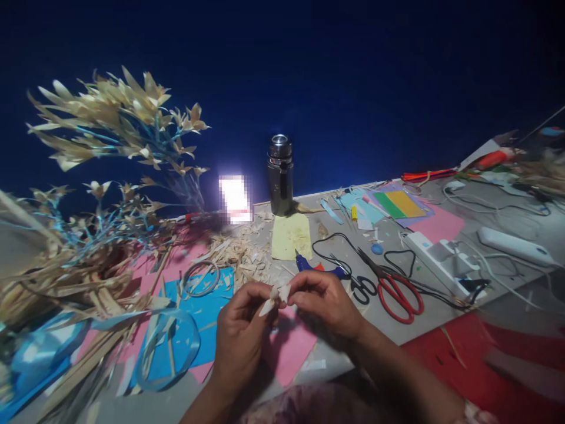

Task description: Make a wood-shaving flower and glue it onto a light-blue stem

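Cream and papery, the small petal piece (pixel 267 307) sits between my hands, above a pink sheet (pixel 289 350). My left hand (pixel 241 330) pinches it between thumb and fingers; my right hand (pixel 330 301) pinches a pale bit at its other side, though I cannot tell whether that bit is joined on or separate. I judge this piece to be partly shaped: petals show, but no stem that I can see. At my left, similar flowers (pixel 148 97) stand on blue stems, so those look made up. How many are left to make, I cannot tell.

Room is tight. A blue glue gun (pixel 305 265) lies just beyond my right knuckles, with small black scissors (pixel 352 279) and red-handled scissors (pixel 388 277) to the right of it. Shavings (pixel 241 259) spread ahead on the left, and a blue sheet (pixel 212 306) under ribbon loops (pixel 194 341) crowds my left wrist. The near edge of the grey table (pixel 399 327) runs under my right forearm; the best space seems to be just over the pink sheet.
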Motion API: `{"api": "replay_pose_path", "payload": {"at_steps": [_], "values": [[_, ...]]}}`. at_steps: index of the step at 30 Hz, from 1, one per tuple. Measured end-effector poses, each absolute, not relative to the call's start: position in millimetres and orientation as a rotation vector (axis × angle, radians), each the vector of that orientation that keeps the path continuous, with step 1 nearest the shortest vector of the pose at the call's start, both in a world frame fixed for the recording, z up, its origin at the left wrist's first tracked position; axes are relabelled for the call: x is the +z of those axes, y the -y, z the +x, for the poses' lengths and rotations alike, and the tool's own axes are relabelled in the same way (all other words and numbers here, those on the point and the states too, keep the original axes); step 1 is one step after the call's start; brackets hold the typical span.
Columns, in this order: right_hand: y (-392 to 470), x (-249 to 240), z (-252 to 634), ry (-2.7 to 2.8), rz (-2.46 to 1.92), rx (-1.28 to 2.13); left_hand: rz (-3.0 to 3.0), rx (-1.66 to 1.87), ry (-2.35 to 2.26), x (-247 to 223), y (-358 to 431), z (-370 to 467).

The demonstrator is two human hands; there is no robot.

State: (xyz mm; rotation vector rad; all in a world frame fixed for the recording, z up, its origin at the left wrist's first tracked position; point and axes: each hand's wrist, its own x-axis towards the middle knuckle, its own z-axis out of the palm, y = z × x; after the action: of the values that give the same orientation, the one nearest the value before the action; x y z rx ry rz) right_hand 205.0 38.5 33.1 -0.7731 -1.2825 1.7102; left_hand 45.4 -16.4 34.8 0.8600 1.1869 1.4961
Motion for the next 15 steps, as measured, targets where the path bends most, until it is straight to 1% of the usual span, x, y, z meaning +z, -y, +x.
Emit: {"api": "replay_pose_path", "payload": {"at_steps": [7, 12, 14, 15], "values": [[-35, 29, 189, 1.145, -0.799, 1.705, 0.703, 1.502, -1.136, 29, 15, 46], [-34, 18, 182, 0.868, -0.771, 1.847, 0.551, 1.511, -1.085, 32, 13, 44], [-32, 13, 180, 0.899, -0.782, 1.781, 0.504, 1.492, -1.057, 34, 13, 46], [-31, 11, 179, 0.978, -0.807, 1.678, 0.486, 1.471, -1.046, 35, 14, 47]]}}
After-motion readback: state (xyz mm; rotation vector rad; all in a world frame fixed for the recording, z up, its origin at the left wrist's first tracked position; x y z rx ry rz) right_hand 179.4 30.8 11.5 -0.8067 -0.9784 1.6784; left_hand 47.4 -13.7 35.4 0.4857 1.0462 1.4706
